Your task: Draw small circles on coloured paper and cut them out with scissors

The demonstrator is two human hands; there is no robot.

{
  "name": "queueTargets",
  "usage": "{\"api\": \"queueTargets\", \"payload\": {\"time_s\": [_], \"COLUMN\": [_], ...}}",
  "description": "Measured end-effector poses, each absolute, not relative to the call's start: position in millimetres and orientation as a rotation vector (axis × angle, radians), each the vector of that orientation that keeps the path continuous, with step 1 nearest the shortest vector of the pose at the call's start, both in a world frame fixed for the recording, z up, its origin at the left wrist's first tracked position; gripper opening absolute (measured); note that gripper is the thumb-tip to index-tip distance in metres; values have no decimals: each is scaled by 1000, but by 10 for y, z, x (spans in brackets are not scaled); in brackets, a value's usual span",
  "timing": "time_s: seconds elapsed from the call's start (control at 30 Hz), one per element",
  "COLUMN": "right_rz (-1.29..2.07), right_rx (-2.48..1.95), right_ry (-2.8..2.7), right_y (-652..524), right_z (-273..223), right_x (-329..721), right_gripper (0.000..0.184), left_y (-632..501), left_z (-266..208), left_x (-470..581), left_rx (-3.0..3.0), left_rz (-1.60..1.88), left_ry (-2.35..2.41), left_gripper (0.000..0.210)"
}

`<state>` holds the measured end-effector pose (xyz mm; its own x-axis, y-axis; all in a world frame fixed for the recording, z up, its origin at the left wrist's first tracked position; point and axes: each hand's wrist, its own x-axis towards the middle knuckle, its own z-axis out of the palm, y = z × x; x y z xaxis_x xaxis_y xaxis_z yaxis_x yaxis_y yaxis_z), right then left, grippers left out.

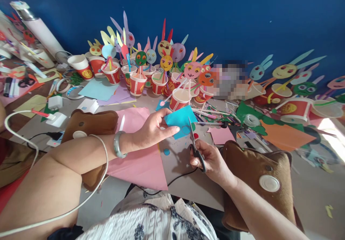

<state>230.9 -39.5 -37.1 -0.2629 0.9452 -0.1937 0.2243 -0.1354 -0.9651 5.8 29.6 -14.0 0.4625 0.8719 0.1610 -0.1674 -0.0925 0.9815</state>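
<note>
My left hand (159, 126) pinches a piece of bright blue paper (178, 119) between thumb and fingers, above the table. A circle outline shows near the paper's lower right corner. Wrapped round the handles of black-handled scissors (199, 157), my right hand (211, 160) holds them with the blades pointing up at the paper's right edge. Whether the blades are cutting into it I cannot tell. On the table below lie a small blue paper disc (166, 152) and a red disc (196, 136). A large pink sheet (142, 161) lies under my left forearm.
Red-and-white paper cups (138, 84) with paper rabbit faces on sticks line the blue wall. Two brown plush cushions (256, 182) flank my hands. A white cable (106, 157) loops over my left arm. Pink paper (222, 135), orange paper (287, 135) and scraps lie to the right.
</note>
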Motion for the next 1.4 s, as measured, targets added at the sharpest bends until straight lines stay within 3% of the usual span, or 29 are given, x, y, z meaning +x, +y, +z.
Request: {"api": "queueTargets", "payload": {"time_s": [0.57,0.73,1.2,1.4], "right_rz": [1453,1468,1453,1394], "right_rx": [-1369,-1386,-1395,-1397], "right_ry": [-1445,-1450,-1469,-1535], "right_y": [-389,-384,-387,-387], "right_z": [-342,-336,-367,-348], "right_x": [2277,2269,2290,2283], "right_gripper": [60,58,61,61], "left_y": [307,295,328,324], "left_z": [-113,-11,-32,-41], "left_x": [71,62,52,29], "left_rx": [1237,1215,1205,1366], "left_rz": [908,706,753,743], "left_ry": [619,590,659,700], "left_gripper": [42,31,16,19]}}
